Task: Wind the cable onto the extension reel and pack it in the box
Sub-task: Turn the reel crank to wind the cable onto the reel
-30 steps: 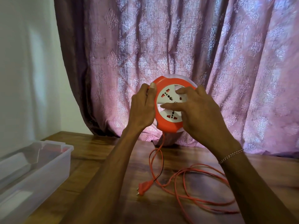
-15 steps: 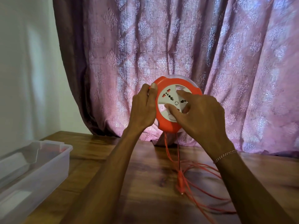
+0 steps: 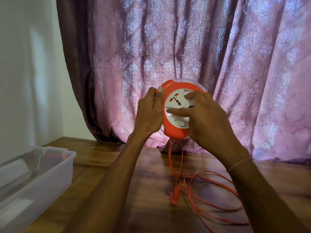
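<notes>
A round orange extension reel (image 3: 173, 132) with a white socket face is held upright in the air above the table, in front of the curtain. My left hand (image 3: 149, 113) grips its left rim, thumb on the front edge. My right hand (image 3: 207, 118) lies on the white centre disc, fingers pressed into it. An orange cable (image 3: 210, 192) hangs from the reel's underside and lies in loose loops on the table. Its orange plug (image 3: 175, 196) is blurred, just above the tabletop. A clear plastic box (image 3: 55, 179) stands open at the left.
The wooden table (image 3: 104, 165) runs under my arms. A pink patterned curtain (image 3: 168, 47) hangs right behind the reel, its hem resting on the table. A white wall is at the left. A bracelet is on my right wrist.
My right hand has turned the white centre disc on the reel. The cable has been drawn in, and the plug has slid from the left to under the reel.
</notes>
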